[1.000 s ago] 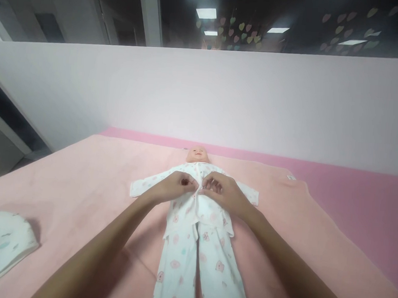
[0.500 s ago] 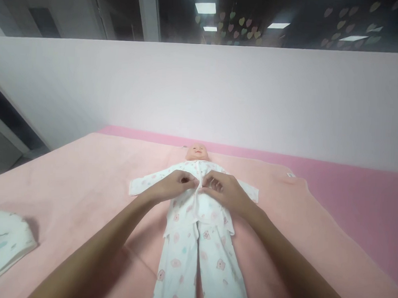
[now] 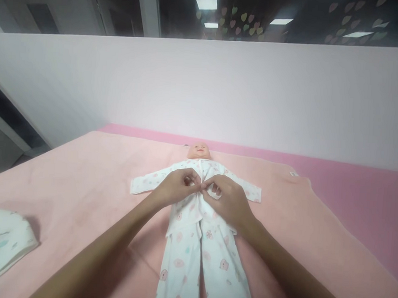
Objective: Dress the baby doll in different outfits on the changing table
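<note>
A baby doll (image 3: 199, 150) lies on its back with its head away from me, in a white printed baby shirt (image 3: 188, 208) and matching pants (image 3: 179, 261). The shirt's sleeves spread out to both sides. At the middle of the chest, my left hand (image 3: 181, 186) pinches the front edge of the shirt between thumb and fingers. My right hand (image 3: 228, 196) pinches the same front opening from the other side, fingertips touching or nearly touching the left ones. Whatever fastener may be between the fingertips is hidden.
A pink blanket (image 3: 91, 173) covers the surface under the doll, over a darker pink mat (image 3: 362, 201). On the left lies a white printed cloth item (image 3: 1, 244), perhaps a hat. A white wall (image 3: 203, 85) stands behind, with dark glass above.
My fingertips have come closer together at the shirt's front opening. My right hand has turned slightly inward. The whole view has shifted a little; the doll lies as before.
</note>
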The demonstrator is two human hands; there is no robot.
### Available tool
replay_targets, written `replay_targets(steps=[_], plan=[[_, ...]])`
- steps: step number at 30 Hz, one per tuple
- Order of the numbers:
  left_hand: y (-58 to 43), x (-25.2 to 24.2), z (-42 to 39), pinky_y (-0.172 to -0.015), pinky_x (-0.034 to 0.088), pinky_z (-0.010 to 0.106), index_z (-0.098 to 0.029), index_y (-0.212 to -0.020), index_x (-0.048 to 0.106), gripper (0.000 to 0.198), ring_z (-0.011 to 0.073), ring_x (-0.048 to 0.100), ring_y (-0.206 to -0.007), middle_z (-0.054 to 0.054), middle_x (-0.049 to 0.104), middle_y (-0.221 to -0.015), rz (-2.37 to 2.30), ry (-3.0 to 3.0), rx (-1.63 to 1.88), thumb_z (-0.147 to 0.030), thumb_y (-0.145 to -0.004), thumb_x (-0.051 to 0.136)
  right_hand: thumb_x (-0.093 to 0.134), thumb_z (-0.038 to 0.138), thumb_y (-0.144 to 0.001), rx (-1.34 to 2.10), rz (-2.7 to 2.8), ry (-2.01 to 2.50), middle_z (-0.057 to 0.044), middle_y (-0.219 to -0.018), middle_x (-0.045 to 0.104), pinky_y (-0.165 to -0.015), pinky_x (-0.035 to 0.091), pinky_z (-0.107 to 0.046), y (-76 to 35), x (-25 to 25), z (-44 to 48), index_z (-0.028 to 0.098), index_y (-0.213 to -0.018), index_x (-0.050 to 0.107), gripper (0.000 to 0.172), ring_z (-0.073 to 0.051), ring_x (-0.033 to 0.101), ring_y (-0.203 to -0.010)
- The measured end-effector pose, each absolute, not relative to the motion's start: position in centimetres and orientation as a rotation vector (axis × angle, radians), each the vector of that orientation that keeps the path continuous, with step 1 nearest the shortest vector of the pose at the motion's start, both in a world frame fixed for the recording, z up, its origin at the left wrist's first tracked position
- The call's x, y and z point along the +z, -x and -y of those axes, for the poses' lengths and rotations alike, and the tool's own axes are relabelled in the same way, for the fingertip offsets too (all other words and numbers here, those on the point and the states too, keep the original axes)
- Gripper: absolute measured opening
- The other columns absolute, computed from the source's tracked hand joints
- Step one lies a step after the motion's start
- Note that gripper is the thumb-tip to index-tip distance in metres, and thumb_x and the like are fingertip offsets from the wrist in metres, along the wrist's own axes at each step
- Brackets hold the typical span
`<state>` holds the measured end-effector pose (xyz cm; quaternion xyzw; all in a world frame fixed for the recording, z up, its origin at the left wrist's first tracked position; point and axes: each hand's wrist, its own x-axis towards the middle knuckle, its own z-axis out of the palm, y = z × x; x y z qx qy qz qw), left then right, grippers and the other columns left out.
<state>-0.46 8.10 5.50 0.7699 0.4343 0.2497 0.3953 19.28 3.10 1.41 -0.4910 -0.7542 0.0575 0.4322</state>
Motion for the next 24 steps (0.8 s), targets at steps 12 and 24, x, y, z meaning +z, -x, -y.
replay_targets(steps=[12,24], plan=[[0.1,5.1,-7.9,-0.063,0.044,0.025,-0.024,-0.101,0.058,0.022,0.0165,0.066,-0.073,-0.001,0.075,-0.082,-1.078,-1.841,0.753,-0.035,-0.086,0.070,0.071,0.031,-0.093,0.348,1.849,1.169,-0.002,-0.085,0.065,-0.066,0.046,-0.033,-20.0,0.5,-3.8,0.024,-0.088,0.064,0.011,-0.018,0.055,-0.072],[-0.3,5.4,-6.9,-0.065,0.049,0.027,-0.025,-0.102,0.057,0.020,0.0165,0.068,-0.073,-0.001,0.076,-0.087,-1.106,-1.919,0.714,-0.034,-0.088,0.067,0.062,0.024,-0.098,0.086,1.935,1.168,-0.002,-0.081,0.060,-0.067,0.045,-0.032,-19.6,0.3,-3.4,0.023,-0.088,0.058,0.010,-0.018,0.055,-0.074]])
